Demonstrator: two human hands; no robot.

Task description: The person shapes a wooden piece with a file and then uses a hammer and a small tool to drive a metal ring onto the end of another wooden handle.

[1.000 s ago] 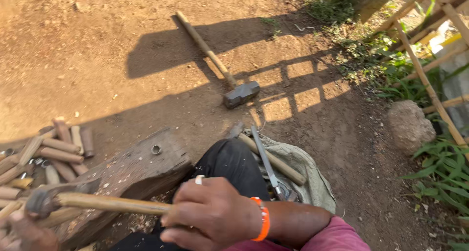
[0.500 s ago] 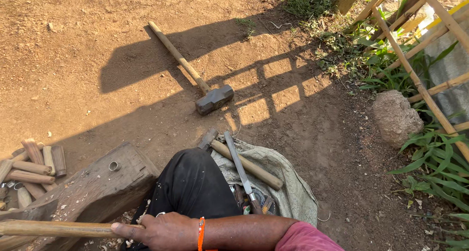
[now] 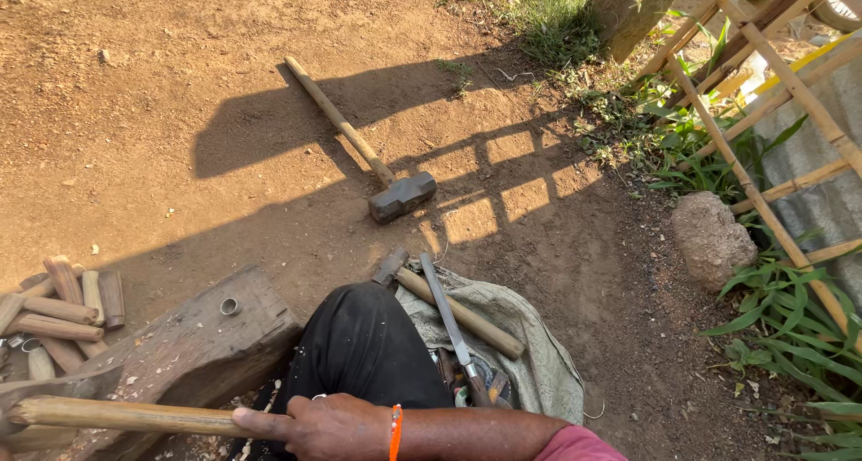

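While the wooden handle (image 3: 126, 416) lies across the worn wooden block (image 3: 193, 349), pale chips scattered there suggest shaping is partly done, with more likely left. Right hand (image 3: 328, 425) is the only grip seen, fingers wrapped tight around the handle's near end. Left hand is out of view. Beyond the grip lie short cut pegs (image 3: 58, 313), a small hammer (image 3: 449, 308) on cloth, and farther off a sledgehammer (image 3: 395, 192).
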